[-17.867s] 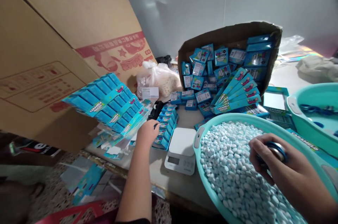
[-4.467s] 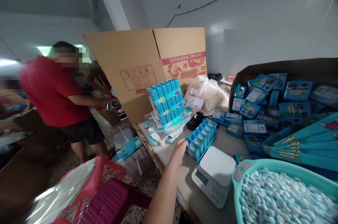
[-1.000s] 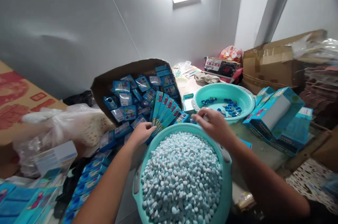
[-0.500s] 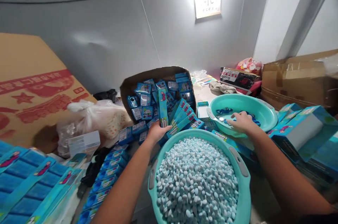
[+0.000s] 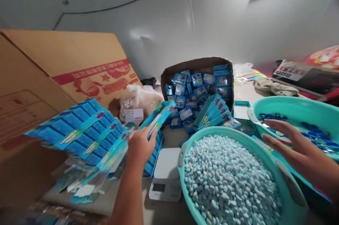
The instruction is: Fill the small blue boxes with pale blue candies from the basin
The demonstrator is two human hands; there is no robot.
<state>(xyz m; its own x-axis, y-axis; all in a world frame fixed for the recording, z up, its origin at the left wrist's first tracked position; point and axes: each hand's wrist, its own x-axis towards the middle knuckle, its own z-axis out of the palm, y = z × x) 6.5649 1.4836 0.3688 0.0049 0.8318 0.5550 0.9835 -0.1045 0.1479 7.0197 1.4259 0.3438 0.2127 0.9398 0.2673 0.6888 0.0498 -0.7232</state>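
Grey wall (image 5: 225, 23); left of the scale (image 5: 167, 163), stacked trays (image 5: 87, 129) look filled; fanned trays (image 5: 215, 112) right of it seem unfilled.
Left hand (image 5: 140, 145) grips an empty-looking tray (image 5: 163, 117) beyond the scale; right hand (image 5: 299, 151), loosely spread, seems empty, well right.

On the pale table (image 5: 155, 214), a round turquoise plastic basin (image 5: 293, 211) holds small white and pale-blue oval candies (image 5: 230, 179). Immediately left sits a flat white plastic kitchen scale (image 5: 166, 164); left of it stands a row of small blue boxes (image 5: 150, 169), near the long blue cardboard tray (image 5: 161, 117) in the person's left hand (image 5: 141, 147). Farther left, a stack of blue box-filled trays (image 5: 88, 129) stands before a large brown cardboard carton (image 5: 34, 62). An open brown cardboard box (image 5: 196, 63) lies behind the candies; right of them, a second turquoise plastic basin (image 5: 304, 106) contains round blue pieces (image 5: 316, 135).
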